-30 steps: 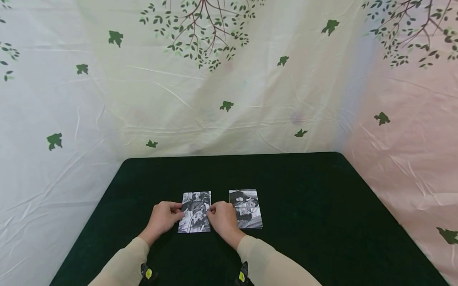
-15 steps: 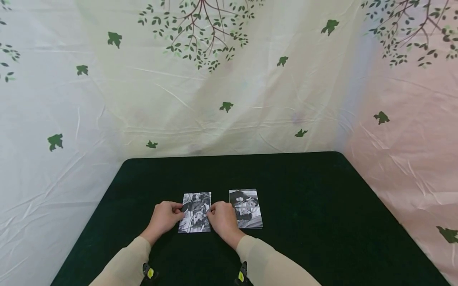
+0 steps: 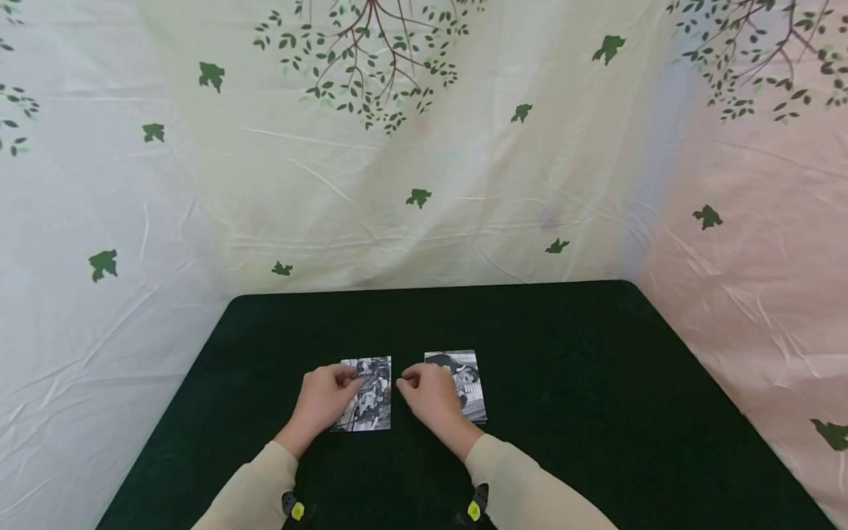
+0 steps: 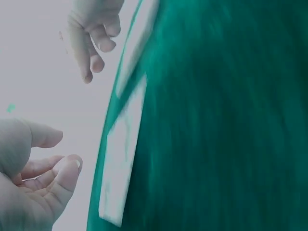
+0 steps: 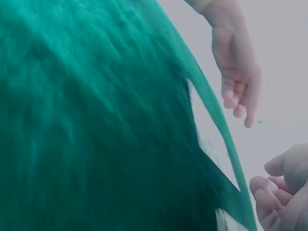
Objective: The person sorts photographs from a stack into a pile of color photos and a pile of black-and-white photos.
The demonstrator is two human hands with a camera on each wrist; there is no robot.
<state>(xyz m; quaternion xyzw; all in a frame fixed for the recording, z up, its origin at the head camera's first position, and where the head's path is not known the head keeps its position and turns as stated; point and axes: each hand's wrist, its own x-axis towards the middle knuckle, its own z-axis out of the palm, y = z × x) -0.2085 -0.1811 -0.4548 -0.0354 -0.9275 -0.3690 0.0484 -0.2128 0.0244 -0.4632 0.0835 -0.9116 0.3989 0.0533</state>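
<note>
You're in plain, pale cream here, left sleeve (image 3: 248, 486) matching right sleeve (image 3: 530, 486), left hand (image 3: 323, 399) and right hand (image 3: 432, 401) bare! And there, at your left sleeve's inner edge, a small black gadget (image 3: 288, 503) with a yellow-green patch (image 3: 298, 511); your right sleeve shows its black twin (image 3: 483, 493), patch and all!

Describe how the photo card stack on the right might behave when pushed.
The photo card stack would probably fan apart, since separate edges show at its near side. It seems unlikely to roll or tip, lying flat on the dark green tabletop. Its cards look thin, so one alone might bend.
</note>
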